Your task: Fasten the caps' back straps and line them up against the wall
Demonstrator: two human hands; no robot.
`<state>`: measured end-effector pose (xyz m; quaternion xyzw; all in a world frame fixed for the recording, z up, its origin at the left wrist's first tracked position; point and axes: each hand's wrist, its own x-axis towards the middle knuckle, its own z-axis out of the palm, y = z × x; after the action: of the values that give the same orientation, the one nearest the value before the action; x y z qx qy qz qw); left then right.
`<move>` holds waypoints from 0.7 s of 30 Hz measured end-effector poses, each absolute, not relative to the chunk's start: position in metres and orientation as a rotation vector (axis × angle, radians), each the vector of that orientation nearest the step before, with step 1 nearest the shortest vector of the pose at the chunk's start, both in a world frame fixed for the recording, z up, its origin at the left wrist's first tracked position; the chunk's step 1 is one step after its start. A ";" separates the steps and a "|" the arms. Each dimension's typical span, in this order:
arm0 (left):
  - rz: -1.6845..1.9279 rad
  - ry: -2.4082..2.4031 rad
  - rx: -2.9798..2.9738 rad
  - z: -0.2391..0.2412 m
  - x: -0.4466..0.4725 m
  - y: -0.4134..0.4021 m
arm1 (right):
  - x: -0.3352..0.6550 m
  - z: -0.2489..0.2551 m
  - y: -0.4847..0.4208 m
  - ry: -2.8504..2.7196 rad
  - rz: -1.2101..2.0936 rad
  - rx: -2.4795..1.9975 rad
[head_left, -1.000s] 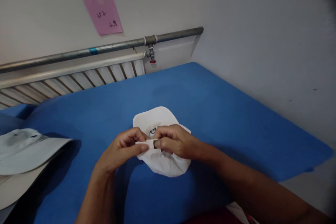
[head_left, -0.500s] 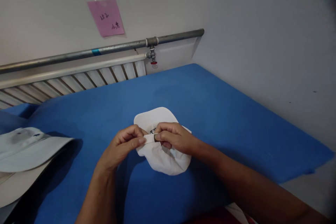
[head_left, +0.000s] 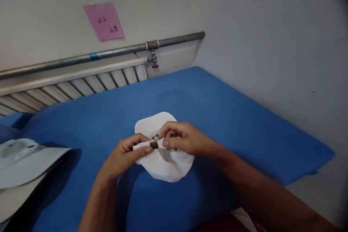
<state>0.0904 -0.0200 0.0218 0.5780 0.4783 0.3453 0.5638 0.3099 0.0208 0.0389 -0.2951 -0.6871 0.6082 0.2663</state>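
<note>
A white baseball cap lies on the blue table, its brim pointing away from me. Across its back opening runs a white strap with a brass-coloured buckle. My left hand pinches the strap between thumb and fingers, just left of the buckle. Right of the buckle, my right hand has thumb and fingertips closed on the strap's other side. A small dark print shows beyond the buckle, partly covered by my fingers.
Several stacked caps in pale and darker colours sit at the left edge of the blue-covered table. Behind it are a white radiator and a metal pipe with a valve. A pink paper note hangs on the wall.
The buckle now shows fully between my hands, where my right thumb partly covered it before. My right hand has shifted off it to the right. The whole view has moved slightly.
</note>
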 end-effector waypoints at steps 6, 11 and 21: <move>0.880 1.072 1.267 0.020 0.079 -0.024 | 0.325 0.047 0.027 -1.771 1.756 -0.699; 1.009 0.891 1.234 0.021 0.072 -0.032 | 0.329 0.043 0.037 -1.699 1.542 -0.684; 1.515 0.433 1.091 0.037 0.058 -0.033 | 0.332 0.007 0.064 -2.421 0.838 -0.824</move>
<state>0.0580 -0.0327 0.0372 0.4656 0.1850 0.6469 0.5750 0.3321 0.0642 0.0067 -0.2985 -0.8769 0.3037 0.2232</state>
